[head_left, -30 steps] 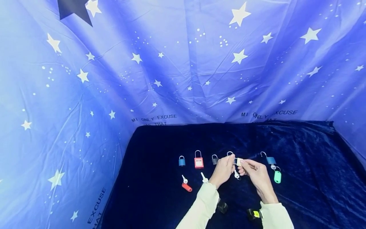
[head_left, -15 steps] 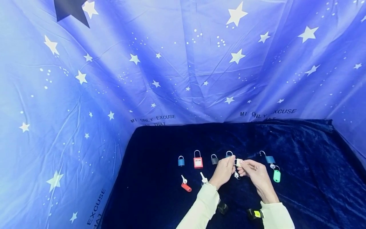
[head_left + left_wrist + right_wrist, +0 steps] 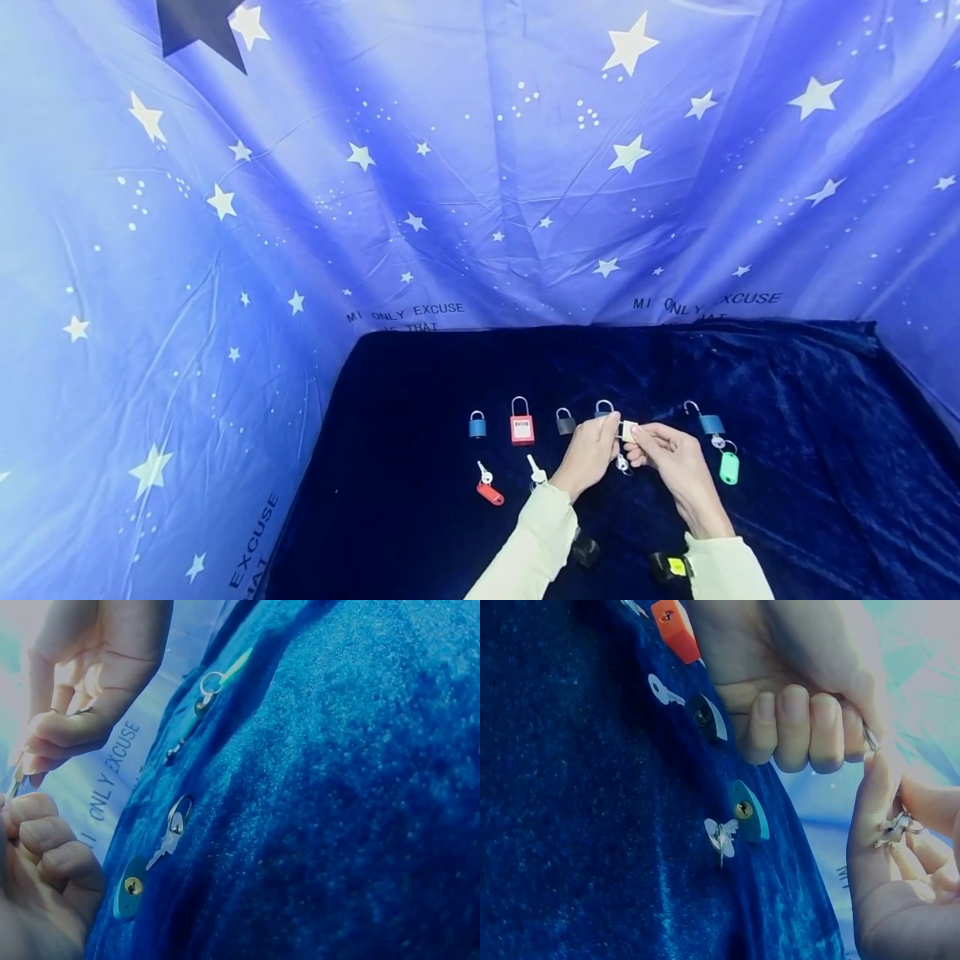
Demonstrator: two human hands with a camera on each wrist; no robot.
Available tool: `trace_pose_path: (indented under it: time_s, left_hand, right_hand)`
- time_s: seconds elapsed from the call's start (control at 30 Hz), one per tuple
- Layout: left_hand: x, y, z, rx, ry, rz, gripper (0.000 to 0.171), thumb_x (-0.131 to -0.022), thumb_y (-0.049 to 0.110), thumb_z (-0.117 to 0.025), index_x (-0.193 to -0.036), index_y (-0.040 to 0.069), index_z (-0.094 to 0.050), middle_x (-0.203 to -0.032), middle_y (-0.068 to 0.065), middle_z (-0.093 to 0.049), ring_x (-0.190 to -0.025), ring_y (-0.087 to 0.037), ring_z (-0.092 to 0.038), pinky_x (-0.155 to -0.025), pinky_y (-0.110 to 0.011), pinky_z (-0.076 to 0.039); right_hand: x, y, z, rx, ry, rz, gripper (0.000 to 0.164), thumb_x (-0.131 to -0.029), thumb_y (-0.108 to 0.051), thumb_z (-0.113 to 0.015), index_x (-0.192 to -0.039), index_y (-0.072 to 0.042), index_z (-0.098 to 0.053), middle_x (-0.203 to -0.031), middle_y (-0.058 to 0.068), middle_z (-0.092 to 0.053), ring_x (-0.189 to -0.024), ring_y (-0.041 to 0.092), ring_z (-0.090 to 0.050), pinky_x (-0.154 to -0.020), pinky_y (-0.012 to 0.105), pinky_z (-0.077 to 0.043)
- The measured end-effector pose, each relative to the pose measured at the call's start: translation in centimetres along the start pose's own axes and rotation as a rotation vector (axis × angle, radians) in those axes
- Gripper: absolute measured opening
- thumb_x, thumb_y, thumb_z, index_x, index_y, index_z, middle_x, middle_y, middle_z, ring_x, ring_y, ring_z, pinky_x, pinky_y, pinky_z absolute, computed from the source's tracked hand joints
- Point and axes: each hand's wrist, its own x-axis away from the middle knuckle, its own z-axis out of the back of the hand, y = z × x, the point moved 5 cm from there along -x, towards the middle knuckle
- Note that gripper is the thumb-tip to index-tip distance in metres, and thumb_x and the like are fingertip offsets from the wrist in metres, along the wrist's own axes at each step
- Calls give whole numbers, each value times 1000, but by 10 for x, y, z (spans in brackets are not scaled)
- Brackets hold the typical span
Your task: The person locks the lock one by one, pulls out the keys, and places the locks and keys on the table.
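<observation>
Between my two hands, in the head view, is a small pale brass-coloured padlock. My left hand pinches its metal shackle from the left. Thumb and fingers of my right hand grip the padlock's body. Small keys on a ring show by the right palm in the right wrist view. Just behind the left fingers lies a blue padlock, partly covered. Loose keys on a ring lie below the hands. Fingers hide much of the held padlock.
Along the dark blue cloth lie a blue padlock, a red padlock and a black padlock. Keys with a red tag and another key lie nearer. Rightward is an unlocked blue padlock with a green tag.
The head view has shifted slightly. Both hands keep their hold on the small padlock in nearly the same place, and the things on the cloth stay where they were.
</observation>
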Motion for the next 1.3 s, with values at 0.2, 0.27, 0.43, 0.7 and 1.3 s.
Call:
trace_pose_path:
  time_s: [0.2, 0.27, 0.43, 0.7, 1.3]
  left_hand:
    - [0, 0, -1, -10, -3, -8, 54, -109, 38, -34, -63, 11, -48, -48, 8, -42, -46, 3, -37, -51, -11, -31]
    - [0, 0, -1, -15, -7, -12, 54, -109, 38, -34, -63, 12, -48, -48, 8, -42, -46, 3, -37, -51, -11, -32]
    - [0, 2, -1, -28, -23, -18, 55, -108, 38, -34, -63, 12, -48, -48, 8, -42, -46, 4, -37, -52, -10, -31]
    - [-1, 3, -4, -40, -7, -30, 54, -109, 35, -34, -64, 10, -49, -47, 6, -43, -45, 5, -36, -49, -11, -32]
    - [5, -1, -7, 39, -4, 30, 60, -108, 40, -33, -60, 9, -51, -44, 5, -44, -42, 2, -38, -49, -13, -33]
  right_hand:
    - [1, 1, 0, -5, 7, 3, 34, -99, -24, -62, -106, 10, -64, -75, -2, -72, -65, 7, -66, -64, 24, -58]
    - [1, 0, 1, -6, 4, 7, 34, -99, -23, -62, -106, 10, -63, -75, -1, -72, -64, 7, -66, -64, 24, -58]
    - [1, 0, 2, -11, -9, 10, 34, -99, -24, -62, -106, 9, -64, -76, -1, -73, -65, 8, -66, -65, 24, -58]
    - [1, 2, 4, -21, -11, 14, 34, -99, -23, -62, -105, 10, -64, -75, -1, -72, -65, 8, -67, -65, 25, -58]
    - [3, 1, 2, -71, -72, -58, 24, -99, -22, -62, -96, 2, -64, -76, -1, -72, -66, 7, -67, -67, 23, -58]
